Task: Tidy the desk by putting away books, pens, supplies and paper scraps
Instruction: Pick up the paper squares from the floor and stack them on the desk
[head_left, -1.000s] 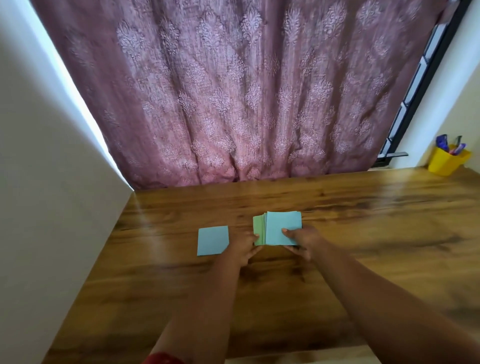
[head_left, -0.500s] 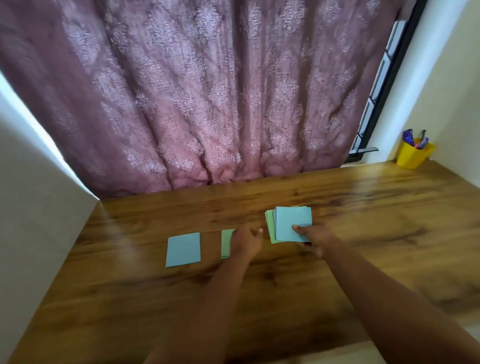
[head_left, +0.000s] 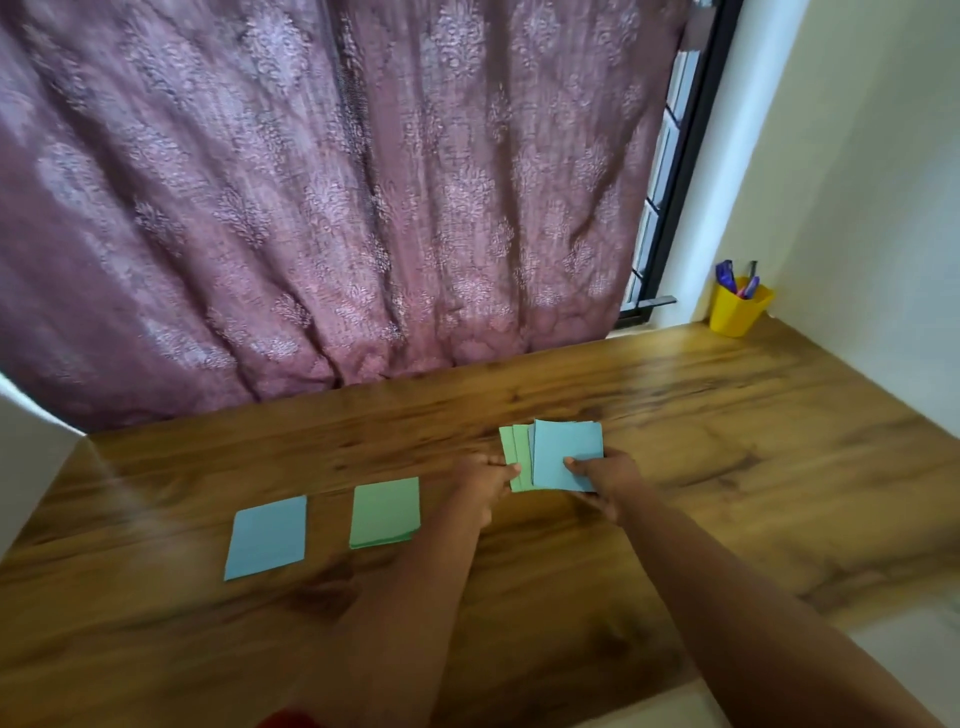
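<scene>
On the wooden desk (head_left: 701, 441), near its middle, the right hand (head_left: 605, 480) is gripping a fanned stack of paper squares (head_left: 558, 457), thumb lying across the top blue sheet and fingers curled beneath the lower right corner. The left hand (head_left: 480, 480) is touching the stack's green left edge with its fingertips; whether it is pinching a sheet or only steadying the fan cannot be told from this view.

Two more lots are lying flat to the left, well apart from the hands: a small green pile (head_left: 385, 512), more than one sheet thick at its lower edge, and a blue sheet (head_left: 267, 535) beyond it, whose thickness is not discernible.

Handling assessment: the squares are appearing thin, very light and flexible, with little stiffness of their own. Sheets are likely sliding freely over one another, as the fanned edges are suggesting, and a loose hold is risking a spill. The flat lots are offering no raised edge; lifting a corner or sliding a lot to the desk's near edge is looking the safer way to take hold. Pinching across the full thickness near a corner or edge is advisable, with pressure kept light to avoid creasing.

A yellow cup (head_left: 737, 312) holding pens is standing in the far right corner.
</scene>
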